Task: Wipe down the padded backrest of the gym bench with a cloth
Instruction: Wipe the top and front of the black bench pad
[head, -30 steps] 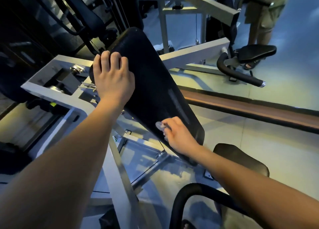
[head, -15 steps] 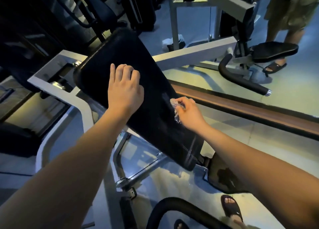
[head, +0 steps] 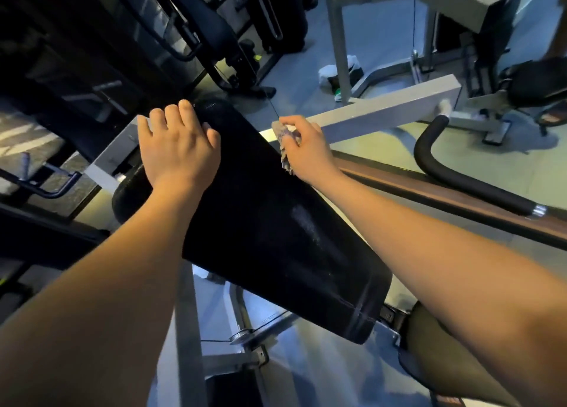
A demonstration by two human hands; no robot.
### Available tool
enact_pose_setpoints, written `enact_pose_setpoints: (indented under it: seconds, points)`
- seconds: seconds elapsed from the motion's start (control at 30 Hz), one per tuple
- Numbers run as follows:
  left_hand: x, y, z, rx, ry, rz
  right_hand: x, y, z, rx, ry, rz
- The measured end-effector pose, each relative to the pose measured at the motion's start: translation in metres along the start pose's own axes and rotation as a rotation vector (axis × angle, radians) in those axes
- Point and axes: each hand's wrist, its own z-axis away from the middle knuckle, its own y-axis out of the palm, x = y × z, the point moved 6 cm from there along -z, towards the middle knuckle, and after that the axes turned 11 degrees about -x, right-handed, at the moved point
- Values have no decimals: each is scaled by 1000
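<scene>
On the left, the left hand lies flat on the far top corner of the long black padded backrest. Its fingers are loose and spread, and they reach over the pad's left edge. They hold nothing. I think this hand is there to steady the pad.

The backrest is in the middle, between the two arms. It is tilted. Its long way runs from the far top end by the left hand down to the near end at the lower right. A pale smeary streak shows on its lower half.

A bit to the right, the small crumpled pale grey cloth is bunched in the right hand, whose fingers are curled tight round it. The cloth sits at the pad's right edge, near the top end. I cannot tell if it presses on the pad.

So the right hand is the wiping one. Almost all the pad lies to the left of the cloth and down toward the person. I think the next wipe should follow the long way, down over the streak. The cloth is at the very edge, so it could slip off toward the pale grey metal bar just behind it.
</scene>
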Motion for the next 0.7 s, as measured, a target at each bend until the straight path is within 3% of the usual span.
enact_pose_setpoints:
  seconds: [0.17,0.27,0.37,0.53,0.7]
  points:
    - [-3,5,0,-18,-25,-22,-2,50,-22,183,-1,28]
    - [-3,7,1,-24,-29,-44,-18,61,-19,308,171,-29]
    - [-3,9,1,-7,-39,-54,-10,64,-26,418,149,-17]
    - [-3,9,1,-12,-51,-47,54,78,-49,447,136,-332]
    - [-3,10,1,-7,-59,-44,22,71,-50,411,80,-185]
